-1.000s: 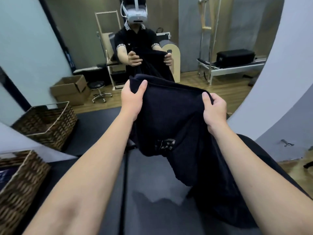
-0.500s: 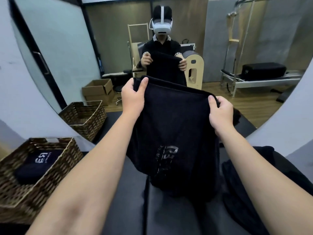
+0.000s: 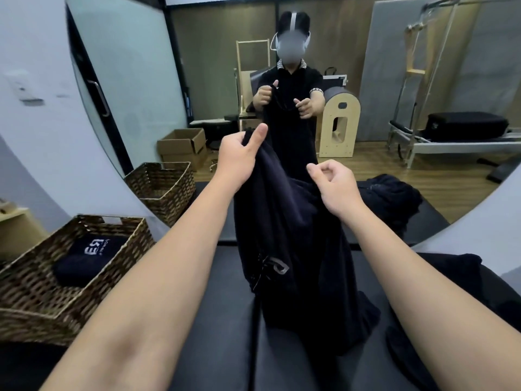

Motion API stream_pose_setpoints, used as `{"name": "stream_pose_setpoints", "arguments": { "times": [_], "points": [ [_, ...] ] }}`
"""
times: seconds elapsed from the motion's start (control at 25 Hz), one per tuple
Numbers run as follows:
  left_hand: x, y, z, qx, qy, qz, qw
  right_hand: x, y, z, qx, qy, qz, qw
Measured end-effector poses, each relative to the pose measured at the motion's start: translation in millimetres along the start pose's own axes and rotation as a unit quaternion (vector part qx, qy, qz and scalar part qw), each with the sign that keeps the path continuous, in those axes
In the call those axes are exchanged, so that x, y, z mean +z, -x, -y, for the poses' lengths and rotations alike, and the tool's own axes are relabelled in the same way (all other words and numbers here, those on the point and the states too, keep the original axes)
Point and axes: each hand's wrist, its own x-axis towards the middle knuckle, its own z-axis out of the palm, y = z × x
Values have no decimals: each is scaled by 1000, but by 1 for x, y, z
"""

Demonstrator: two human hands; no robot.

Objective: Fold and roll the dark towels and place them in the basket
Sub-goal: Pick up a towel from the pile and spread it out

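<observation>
I hold a dark towel with a pale logo up over a black padded bench; it hangs bunched and its lower end touches the bench. My left hand grips its top left corner. My right hand, lower and close by, has its fingers curled at the other top edge, and the edge sags between the two hands. A woven basket stands at the near left with a rolled dark towel inside.
A large round mirror straight ahead shows me, the basket and the room behind. More dark towels lie heaped on the bench to my right. A white wall curves round the mirror on both sides.
My hands have come closer together, so the spread towel now hangs bunched and narrow. My right hand has dropped lower, and the view has tilted up towards the mirror.
</observation>
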Motion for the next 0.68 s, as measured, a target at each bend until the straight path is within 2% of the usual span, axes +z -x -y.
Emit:
{"name": "stream_pose_setpoints", "arguments": {
  "times": [0.16,0.28,0.44,0.68],
  "points": [
    [15,6,-4,18,-9,99,995,26,7,14,57,-119,144,981],
    [20,11,-7,9,-32,160,987,32,8,12,52,-124,193,972],
    [21,7,-3,-16,-76,177,981,37,8,7,9,-164,156,974],
    [22,0,8,1,1,158,987,37,2,10,4,-196,81,977]
  ]
}}
